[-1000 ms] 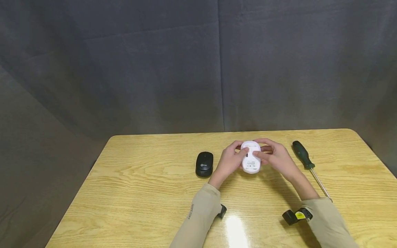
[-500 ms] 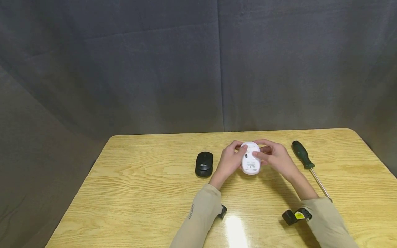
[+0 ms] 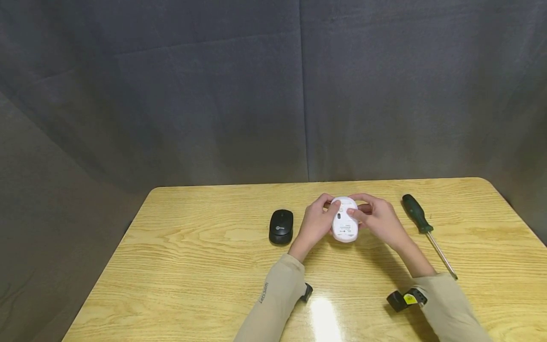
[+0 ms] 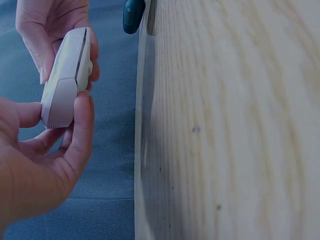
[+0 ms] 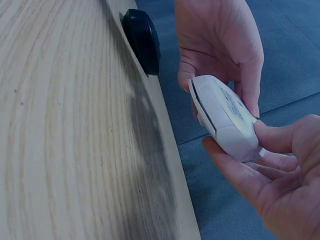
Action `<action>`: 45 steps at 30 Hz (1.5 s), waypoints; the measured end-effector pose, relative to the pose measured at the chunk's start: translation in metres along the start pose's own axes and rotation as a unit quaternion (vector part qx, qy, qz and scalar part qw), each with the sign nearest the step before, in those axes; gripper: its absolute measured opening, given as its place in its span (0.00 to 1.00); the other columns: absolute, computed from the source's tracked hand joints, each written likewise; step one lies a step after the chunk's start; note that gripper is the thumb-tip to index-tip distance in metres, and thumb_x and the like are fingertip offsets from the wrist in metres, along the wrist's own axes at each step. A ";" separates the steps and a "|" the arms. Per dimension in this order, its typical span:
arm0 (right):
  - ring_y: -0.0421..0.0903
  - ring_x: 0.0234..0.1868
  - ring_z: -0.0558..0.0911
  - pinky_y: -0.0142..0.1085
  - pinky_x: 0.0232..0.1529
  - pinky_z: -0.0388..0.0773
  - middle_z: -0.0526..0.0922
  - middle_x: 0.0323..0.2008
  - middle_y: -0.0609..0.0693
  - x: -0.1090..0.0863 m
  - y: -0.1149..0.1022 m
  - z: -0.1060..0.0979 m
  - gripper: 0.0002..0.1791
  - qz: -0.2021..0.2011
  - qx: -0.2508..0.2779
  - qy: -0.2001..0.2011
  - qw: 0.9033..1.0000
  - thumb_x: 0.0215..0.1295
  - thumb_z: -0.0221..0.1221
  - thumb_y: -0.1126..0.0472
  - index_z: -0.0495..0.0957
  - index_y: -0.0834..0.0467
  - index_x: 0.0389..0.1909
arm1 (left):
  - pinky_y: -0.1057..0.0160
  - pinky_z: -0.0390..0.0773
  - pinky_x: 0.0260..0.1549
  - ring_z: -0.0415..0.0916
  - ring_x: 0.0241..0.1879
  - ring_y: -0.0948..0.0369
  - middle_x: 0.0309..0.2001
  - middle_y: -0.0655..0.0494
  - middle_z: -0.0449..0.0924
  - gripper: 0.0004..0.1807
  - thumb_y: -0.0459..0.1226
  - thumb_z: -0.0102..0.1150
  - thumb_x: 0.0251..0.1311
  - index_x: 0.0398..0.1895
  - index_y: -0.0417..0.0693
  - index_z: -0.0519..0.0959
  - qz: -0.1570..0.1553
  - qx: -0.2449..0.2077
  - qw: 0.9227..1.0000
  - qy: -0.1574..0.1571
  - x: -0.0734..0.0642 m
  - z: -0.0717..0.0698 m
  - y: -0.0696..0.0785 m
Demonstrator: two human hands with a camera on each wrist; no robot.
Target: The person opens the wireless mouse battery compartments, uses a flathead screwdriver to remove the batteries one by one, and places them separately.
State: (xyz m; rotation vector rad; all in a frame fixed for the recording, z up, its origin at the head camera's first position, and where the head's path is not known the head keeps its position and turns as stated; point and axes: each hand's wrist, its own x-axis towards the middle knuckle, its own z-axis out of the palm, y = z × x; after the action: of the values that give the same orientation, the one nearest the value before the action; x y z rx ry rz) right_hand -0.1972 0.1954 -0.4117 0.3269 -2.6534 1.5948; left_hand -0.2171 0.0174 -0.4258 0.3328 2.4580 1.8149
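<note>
A white computer mouse (image 3: 345, 228) is held up over the table, its underside with a printed label and a small dark sensor window turned to the head camera. My left hand (image 3: 316, 218) grips its left side, the thumb lying on the underside near the top end. From the other side my right hand (image 3: 380, 221) holds it, thumb on the underside and fingers behind. Both wrist views show the white mouse (image 4: 65, 75) edge-on, a dark seam running along its side. Its top face is mostly hidden from the head view.
A black computer mouse (image 3: 281, 227) sits on the wooden table (image 3: 205, 266), left of my hands. To the right lies a screwdriver (image 3: 416, 213) with a dark green handle, its metal shaft pointing toward me. A grey curtain (image 3: 231, 95) hangs behind the table.
The white mouse has come slightly down toward me in both hands. My left thumb has slid up off the middle of the underside, uncovering more of it around the sensor window.
</note>
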 end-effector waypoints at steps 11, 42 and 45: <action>0.53 0.36 0.88 0.43 0.29 0.84 0.87 0.40 0.68 0.000 -0.002 0.006 0.19 -0.014 -0.041 0.017 0.999 0.75 0.59 0.68 0.74 0.75 0.61 | 0.68 0.75 0.15 0.70 0.21 0.66 0.41 0.51 0.80 0.13 0.40 0.54 0.77 0.50 0.39 0.80 0.002 0.008 1.000 -0.005 0.000 0.000 0.000; 0.42 0.30 0.84 0.40 0.29 0.85 0.86 0.42 0.69 0.000 -0.001 0.011 0.24 0.057 0.048 0.035 0.997 0.75 0.60 0.61 0.71 0.72 0.64 | 0.65 0.72 0.38 0.72 0.37 0.63 0.43 0.51 0.80 0.15 0.43 0.56 0.76 0.54 0.41 0.80 -0.010 0.060 0.998 0.002 0.001 0.002 0.001; 0.39 0.32 0.83 0.37 0.31 0.83 0.86 0.42 0.67 0.001 0.000 0.011 0.24 0.062 0.042 0.050 0.996 0.75 0.61 0.60 0.72 0.71 0.63 | 0.66 0.72 0.36 0.71 0.36 0.64 0.44 0.51 0.80 0.16 0.42 0.58 0.75 0.56 0.41 0.79 -0.013 0.053 0.998 -0.001 0.001 0.002 0.002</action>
State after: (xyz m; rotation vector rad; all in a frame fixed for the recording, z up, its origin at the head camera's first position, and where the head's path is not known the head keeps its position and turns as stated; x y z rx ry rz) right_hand -0.1967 0.1851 -0.4168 0.0817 -2.5834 1.7116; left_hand -0.2172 0.0203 -0.4242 0.3055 2.5513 1.6767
